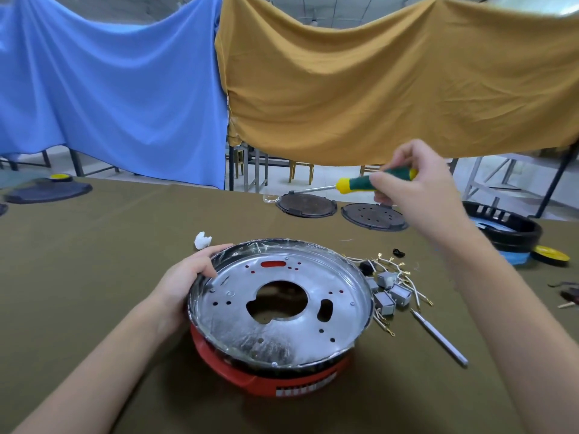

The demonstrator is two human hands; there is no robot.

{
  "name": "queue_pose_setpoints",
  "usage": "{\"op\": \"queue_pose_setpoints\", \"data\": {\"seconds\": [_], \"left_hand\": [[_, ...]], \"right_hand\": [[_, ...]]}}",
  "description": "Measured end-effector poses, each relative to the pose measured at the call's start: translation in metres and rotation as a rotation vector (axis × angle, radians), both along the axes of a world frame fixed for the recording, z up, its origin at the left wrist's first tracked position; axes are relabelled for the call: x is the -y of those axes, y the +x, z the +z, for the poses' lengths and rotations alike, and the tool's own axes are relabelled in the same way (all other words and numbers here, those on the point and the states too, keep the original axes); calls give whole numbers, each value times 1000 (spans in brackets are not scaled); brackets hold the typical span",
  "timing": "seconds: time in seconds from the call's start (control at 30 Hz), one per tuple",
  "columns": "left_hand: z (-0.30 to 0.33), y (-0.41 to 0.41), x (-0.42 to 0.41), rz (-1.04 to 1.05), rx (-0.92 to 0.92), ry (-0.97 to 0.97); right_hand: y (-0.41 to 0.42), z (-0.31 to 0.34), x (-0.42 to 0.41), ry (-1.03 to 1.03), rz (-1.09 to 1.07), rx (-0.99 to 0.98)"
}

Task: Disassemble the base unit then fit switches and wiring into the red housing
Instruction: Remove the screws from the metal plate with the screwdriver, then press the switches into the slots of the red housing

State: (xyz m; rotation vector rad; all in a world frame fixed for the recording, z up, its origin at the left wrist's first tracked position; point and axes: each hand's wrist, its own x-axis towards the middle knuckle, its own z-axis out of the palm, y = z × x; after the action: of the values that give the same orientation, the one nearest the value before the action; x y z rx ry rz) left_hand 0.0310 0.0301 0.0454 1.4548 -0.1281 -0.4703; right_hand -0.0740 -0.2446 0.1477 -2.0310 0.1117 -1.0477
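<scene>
Base unit: the red housing sits near the front edge of the surface, about mid-width, with the silver metal pan still seated on top of it.
Left hand: the left hand holds the pan's left rim, fingers curled over the edge and clamped on it.
Right hand: the right hand is raised well above the far part of the surface, fingers wrapped round the green-and-yellow screwdriver, whose shaft points left and touches nothing.
Done so far: I judge the stripping-down to be part way; two dark round plates lie by the far edge and a black ring-shaped part lies toward the far right, which look like removed pieces.
Left to do: the pan has yet to come off the housing; whether any screws still hold it is too small to tell.
Switches and wiring: the grey switches and white wires with brass terminals lie loose just beside the pan's right side, none fitted yet.
Obstacles: a thin metal tool lies right of the housing, near the wires; a white scrap lies just behind the pan.
Open room: the left half of the surface offers wide bare cloth for setting the pan down; the right side is crowded.
Edges: the housing stands close to the front edge, so lifting leftward looks safest.
</scene>
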Motion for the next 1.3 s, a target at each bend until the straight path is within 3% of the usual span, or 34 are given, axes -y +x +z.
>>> {"op": "queue_pose_setpoints", "data": {"seconds": [0.17, 0.33, 0.4, 0.5, 0.63, 0.7, 0.77, 0.83, 0.9, 1.0, 1.07, 1.3], "left_hand": [[-12, 7, -12, 123, -34, -202], [-19, 19, -14, 208, -123, -368], [-24, 22, -15, 210, -165, -425], [-25, 21, -13, 216, -185, -514], [-29, 25, -12, 257, -181, -471], [-32, 28, -12, 247, -190, -466], [-33, 30, -11, 244, -191, -497], [-33, 29, -8, 262, -154, -479], [-34, 26, -5, 291, -114, -463], [-34, 23, 3, 310, -30, -443], [-30, 20, 7, 305, 38, -429], [-28, 17, 3, 204, 436, -260]], "right_hand": [[-32, -55, 9, 458, -99, 12], [-49, -103, 0, 568, -185, 2], [-47, -119, -11, 479, -165, -69], [-41, -136, -29, 164, -148, -199], [-32, -153, -41, -212, -92, -344], [-30, -160, -40, -469, -162, -452], [-31, -160, -40, -554, -206, -463], [-35, -151, -42, -393, -164, -317], [-36, -135, -47, -22, -22, -182], [-28, -108, -58, 500, 293, -288], [-16, -99, -57, 527, 315, -365], [-3, -121, -35, 558, 335, -345]]}}
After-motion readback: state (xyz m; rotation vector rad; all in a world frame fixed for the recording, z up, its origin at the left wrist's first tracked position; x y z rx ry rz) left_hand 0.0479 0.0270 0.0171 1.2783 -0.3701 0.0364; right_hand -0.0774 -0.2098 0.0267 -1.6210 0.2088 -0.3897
